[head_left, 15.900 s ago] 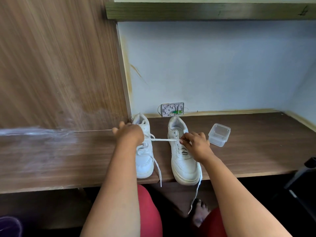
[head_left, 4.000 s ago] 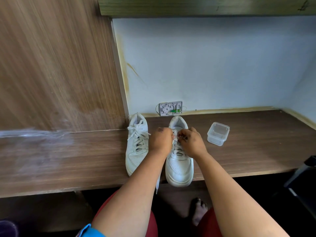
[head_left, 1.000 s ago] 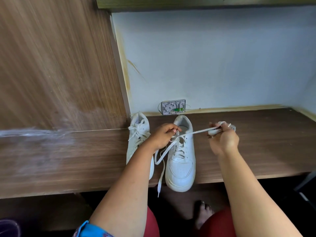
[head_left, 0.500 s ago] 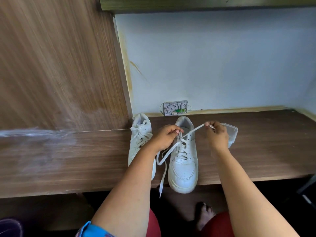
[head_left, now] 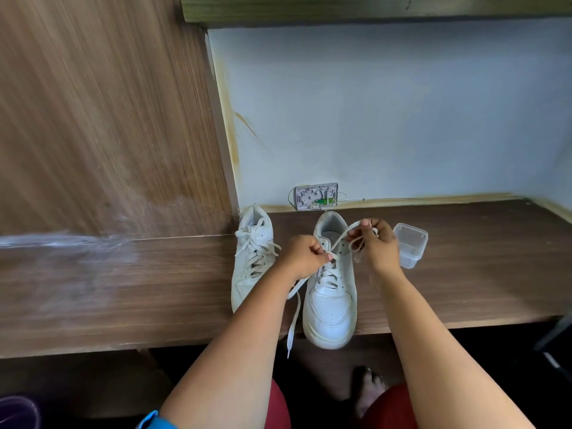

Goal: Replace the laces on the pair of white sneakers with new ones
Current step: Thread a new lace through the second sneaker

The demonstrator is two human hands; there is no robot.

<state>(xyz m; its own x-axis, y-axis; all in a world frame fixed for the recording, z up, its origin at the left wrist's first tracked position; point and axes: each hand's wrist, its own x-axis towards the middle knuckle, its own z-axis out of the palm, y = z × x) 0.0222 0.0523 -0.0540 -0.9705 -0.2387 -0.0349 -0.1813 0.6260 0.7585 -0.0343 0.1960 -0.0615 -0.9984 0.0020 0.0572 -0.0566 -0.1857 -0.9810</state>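
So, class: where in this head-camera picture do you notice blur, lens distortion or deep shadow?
Head view: the wooden panel at left is streaked with blur; the shelf edge bows from the wide lens; under it all is dark; the right sneaker is sharp.

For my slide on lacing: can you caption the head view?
Both hands, left hand and right hand, tie the lace on the right sneaker; the left sneaker sits laced.

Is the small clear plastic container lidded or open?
Open: the small clear plastic container stands upright on the wooden desk, no lid on top.
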